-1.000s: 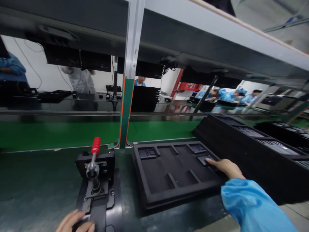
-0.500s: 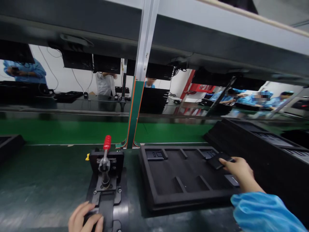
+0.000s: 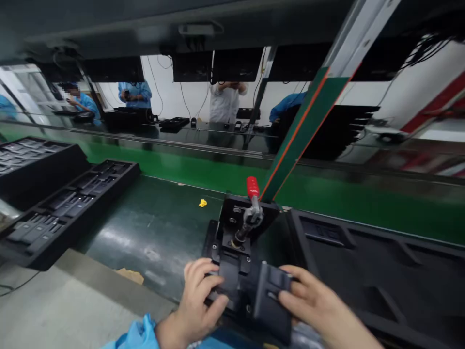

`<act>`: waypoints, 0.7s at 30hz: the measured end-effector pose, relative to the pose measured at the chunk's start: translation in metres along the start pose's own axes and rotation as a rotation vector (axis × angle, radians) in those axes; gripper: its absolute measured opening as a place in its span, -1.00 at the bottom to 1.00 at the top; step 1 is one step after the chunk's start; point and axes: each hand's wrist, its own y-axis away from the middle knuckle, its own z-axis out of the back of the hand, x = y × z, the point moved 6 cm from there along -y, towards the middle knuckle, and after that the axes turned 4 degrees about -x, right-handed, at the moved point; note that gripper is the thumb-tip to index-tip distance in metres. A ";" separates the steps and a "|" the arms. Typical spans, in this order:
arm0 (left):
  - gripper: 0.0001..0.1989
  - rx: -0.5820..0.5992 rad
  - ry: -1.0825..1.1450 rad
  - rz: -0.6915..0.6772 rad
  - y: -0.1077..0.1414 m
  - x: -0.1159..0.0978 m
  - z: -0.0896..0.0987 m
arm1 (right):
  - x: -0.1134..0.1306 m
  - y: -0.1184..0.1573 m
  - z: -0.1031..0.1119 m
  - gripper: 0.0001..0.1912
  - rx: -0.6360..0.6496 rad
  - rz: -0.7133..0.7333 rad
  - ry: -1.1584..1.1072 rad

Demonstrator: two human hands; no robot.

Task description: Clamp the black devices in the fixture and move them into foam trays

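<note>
My right hand [image 3: 308,295] grips a flat black rectangular case [image 3: 272,305], which it holds tilted just right of a black clamp fixture [image 3: 229,276]. A metal toggle clamp [image 3: 250,215] with an upright red handle [image 3: 253,187] stands at the fixture's back. My left hand [image 3: 203,293] rests on the fixture's left front side, its fingers and thumb curled about a small dark piece I cannot make out. Right of the fixture lies a black foam tray [image 3: 363,276], with one dark part [image 3: 323,231] in its back left pocket.
Two black trays full of dark parts stand at left, the nearer tray [image 3: 69,213] and a taller stack [image 3: 43,169]. A small yellow object [image 3: 202,203] lies on the green bench [image 3: 163,218]. A green post [image 3: 301,131] rises behind the fixture. Co-workers in blue and white sit or stand beyond.
My right hand has carried the black case left from above the tray to beside the fixture. The view has swung left, showing the left trays. My left hand stays at the fixture.
</note>
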 end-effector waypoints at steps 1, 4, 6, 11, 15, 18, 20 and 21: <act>-0.68 0.029 0.000 -0.034 0.002 0.001 0.002 | -0.009 -0.005 -0.024 -0.43 0.086 -0.026 -0.037; -0.34 0.104 -0.049 -0.129 0.008 0.006 0.002 | -0.029 -0.026 -0.065 -0.43 0.168 -0.051 -0.090; -0.20 0.157 -0.078 -0.173 0.011 0.010 -0.002 | -0.036 -0.039 -0.074 -0.46 0.151 -0.047 -0.089; -0.35 0.231 -0.062 -0.217 0.015 0.014 -0.019 | -0.036 -0.049 -0.076 -0.54 0.099 -0.041 0.062; -0.58 0.207 -0.059 -0.191 0.017 0.012 -0.024 | -0.026 -0.047 -0.068 -0.60 -0.016 0.031 0.362; -0.64 0.217 -0.058 -0.170 0.015 0.011 -0.025 | -0.018 -0.043 -0.063 -0.63 -0.082 0.124 0.579; -0.64 0.232 -0.048 -0.166 0.013 0.009 -0.025 | -0.018 -0.041 -0.061 -0.61 -0.091 0.137 0.682; -0.64 0.241 -0.043 -0.169 0.013 0.009 -0.025 | -0.019 -0.040 -0.061 -0.60 -0.089 0.137 0.722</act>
